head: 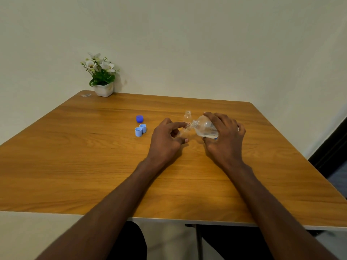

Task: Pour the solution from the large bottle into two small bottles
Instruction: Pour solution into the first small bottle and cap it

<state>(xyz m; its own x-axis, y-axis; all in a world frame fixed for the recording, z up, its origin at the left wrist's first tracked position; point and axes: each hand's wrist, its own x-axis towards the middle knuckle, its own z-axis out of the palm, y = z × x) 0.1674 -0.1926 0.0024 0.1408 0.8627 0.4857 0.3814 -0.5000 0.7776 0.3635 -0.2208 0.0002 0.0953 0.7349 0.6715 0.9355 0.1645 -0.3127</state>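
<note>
right hand (224, 136) tilting large bottle (205, 127), fingers curled

Wooden table (93, 166) — caps (140, 130), flowerpot (103, 90)

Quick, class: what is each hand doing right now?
Left hand: fingers curled round a small bottle, steadying it.
Right hand: grips the large bottle, tilted towards it.
</note>
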